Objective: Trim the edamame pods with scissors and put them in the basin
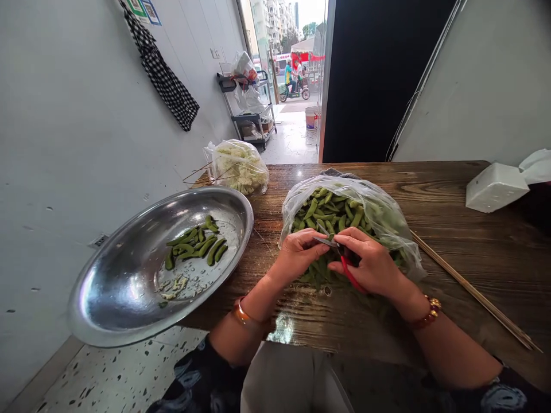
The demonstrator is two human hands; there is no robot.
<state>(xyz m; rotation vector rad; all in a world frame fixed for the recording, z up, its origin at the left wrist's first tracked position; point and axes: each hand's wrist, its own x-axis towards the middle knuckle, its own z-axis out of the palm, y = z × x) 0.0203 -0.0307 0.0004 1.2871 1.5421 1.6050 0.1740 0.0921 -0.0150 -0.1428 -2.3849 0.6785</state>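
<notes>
My right hand [368, 258] is closed around red-handled scissors [353, 276], whose blades point left toward my other hand. My left hand [301, 252] is closed, its fingertips pinching a green edamame pod [331, 236] at the blades, mostly hidden by fingers and metal. Both hands are over the near side of a clear plastic bag [398, 226] full of edamame pods [322, 209]. To the left, a wide steel basin [129, 275] holds several pods [202, 244], some wet pale scraps and water drops.
Behind the basin, a bag of cauliflower [239, 166] sits on the wooden table [443, 201]. Thin wooden skewers [477, 295] lie at the right, with a white tissue box [495, 186] farther back. A shelf cart [249, 109] stands by the doorway.
</notes>
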